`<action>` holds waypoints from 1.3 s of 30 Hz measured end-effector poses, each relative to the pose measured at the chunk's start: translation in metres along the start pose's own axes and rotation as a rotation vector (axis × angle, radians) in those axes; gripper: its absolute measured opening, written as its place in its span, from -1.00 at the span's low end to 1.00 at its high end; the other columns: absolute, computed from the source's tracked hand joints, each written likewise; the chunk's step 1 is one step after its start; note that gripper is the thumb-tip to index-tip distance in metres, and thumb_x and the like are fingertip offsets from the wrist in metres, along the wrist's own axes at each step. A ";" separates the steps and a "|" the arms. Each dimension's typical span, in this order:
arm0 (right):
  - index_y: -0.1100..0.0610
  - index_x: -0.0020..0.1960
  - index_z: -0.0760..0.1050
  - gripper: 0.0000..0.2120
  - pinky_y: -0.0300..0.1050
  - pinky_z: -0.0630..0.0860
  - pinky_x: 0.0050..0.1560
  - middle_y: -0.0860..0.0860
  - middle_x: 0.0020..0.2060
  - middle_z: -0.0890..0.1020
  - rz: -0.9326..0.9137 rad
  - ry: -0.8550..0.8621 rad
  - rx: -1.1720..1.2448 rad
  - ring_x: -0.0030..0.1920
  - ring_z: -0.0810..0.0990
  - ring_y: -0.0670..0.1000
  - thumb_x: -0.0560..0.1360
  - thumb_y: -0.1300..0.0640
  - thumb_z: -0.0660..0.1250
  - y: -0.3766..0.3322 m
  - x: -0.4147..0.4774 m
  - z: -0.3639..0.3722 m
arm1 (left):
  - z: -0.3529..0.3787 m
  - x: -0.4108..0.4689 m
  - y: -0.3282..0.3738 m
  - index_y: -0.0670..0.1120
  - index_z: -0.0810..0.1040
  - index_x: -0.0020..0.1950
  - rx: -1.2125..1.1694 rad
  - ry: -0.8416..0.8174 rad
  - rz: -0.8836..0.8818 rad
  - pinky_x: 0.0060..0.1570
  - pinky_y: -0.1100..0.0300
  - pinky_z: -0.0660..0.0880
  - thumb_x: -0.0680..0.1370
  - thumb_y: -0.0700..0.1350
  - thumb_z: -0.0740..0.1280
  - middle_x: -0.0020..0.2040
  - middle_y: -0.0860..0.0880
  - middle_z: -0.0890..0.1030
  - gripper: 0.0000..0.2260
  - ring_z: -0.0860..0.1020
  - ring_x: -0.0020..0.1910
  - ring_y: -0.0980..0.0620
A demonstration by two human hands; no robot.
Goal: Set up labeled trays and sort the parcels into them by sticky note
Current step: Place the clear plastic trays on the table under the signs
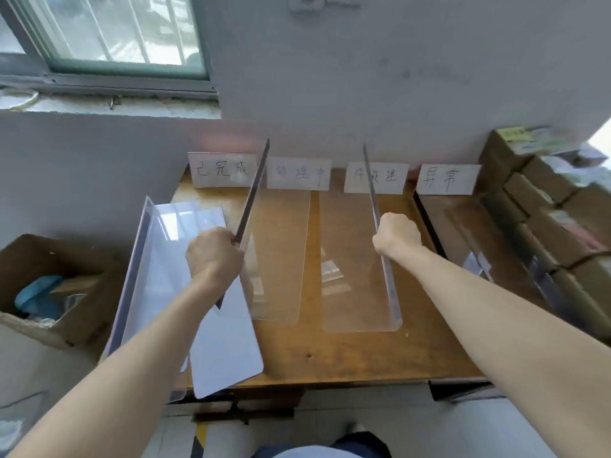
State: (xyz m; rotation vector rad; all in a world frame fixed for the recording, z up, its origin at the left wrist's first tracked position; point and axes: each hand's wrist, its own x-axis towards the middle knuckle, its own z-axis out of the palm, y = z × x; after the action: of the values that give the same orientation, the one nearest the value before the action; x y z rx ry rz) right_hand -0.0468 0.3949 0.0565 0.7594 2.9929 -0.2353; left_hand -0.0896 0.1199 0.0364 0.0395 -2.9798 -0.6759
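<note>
Evidently tray set-up step: left hand (pixel 215 252) grips upright wall of clear acrylic L-shaped tray (pixel 281 252), frame centre-left; right hand (pixel 396 234) grips wall of matching clear tray (pixel 350 259), centre-right. Next: square both under white handwritten paper labels (pixel 299 173). Brown cardboard parcels (pixel 545 206) wait at right edge.

Left hand (pixel 213 251) grips second tray (pixel 281 252), right hand (pixel 396 234) third tray (pixel 347 259).
</note>
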 end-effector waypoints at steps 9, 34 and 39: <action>0.18 -0.36 0.32 -0.74 -0.13 0.39 -0.28 0.10 -0.24 0.50 0.102 -0.107 0.031 -0.22 0.48 0.15 0.49 0.31 0.23 0.110 0.026 0.016 | 0.077 -0.037 0.089 -0.13 0.68 -0.03 0.046 -0.105 0.044 -0.11 0.05 0.57 0.50 -0.18 0.27 -0.13 -0.13 0.66 -0.81 0.58 -0.14 -0.16; 0.19 -0.10 0.49 -0.96 -0.15 0.49 -0.26 0.14 -0.15 0.64 0.141 -0.342 0.087 -0.15 0.65 0.15 0.49 0.23 0.27 0.213 0.083 0.067 | 0.187 -0.063 0.147 -0.14 0.60 -0.07 0.037 -0.323 -0.160 -0.12 0.05 0.57 0.55 -0.09 0.30 -0.14 -0.09 0.62 -0.86 0.56 -0.19 -0.09; 0.25 0.11 0.50 -0.76 -0.08 0.53 -0.08 0.18 0.03 0.60 0.161 -0.289 0.148 0.01 0.61 0.20 0.51 0.14 0.31 0.217 0.093 0.071 | 0.189 -0.047 0.153 -0.12 0.51 0.27 -0.064 -0.310 -0.179 -0.05 0.05 0.55 0.58 -0.11 0.26 0.09 -0.14 0.61 -0.72 0.57 -0.02 -0.13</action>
State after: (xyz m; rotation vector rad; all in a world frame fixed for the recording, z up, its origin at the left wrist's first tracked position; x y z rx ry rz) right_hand -0.0248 0.6158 -0.0502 0.8882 2.6501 -0.5152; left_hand -0.0604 0.3413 -0.0709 0.2198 -3.2761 -0.8706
